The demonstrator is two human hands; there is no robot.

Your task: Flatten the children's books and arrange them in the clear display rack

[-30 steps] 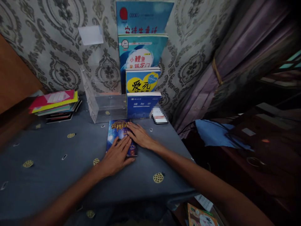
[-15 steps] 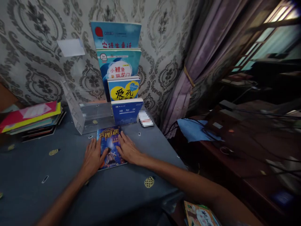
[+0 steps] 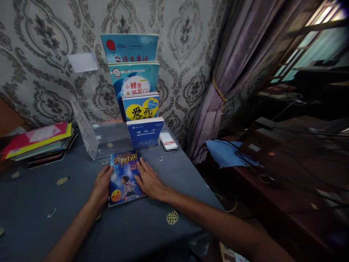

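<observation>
Book (image 3: 124,178) on table (image 3: 152,222) before rack (image 3: 95,140)

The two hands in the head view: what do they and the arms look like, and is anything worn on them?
Both the left hand and the right hand are bare, with no gloves. No ring, watch or bracelet can be seen, though the light is dim. Both forearms are bare as far as the picture shows them; no sleeve comes into view.
</observation>
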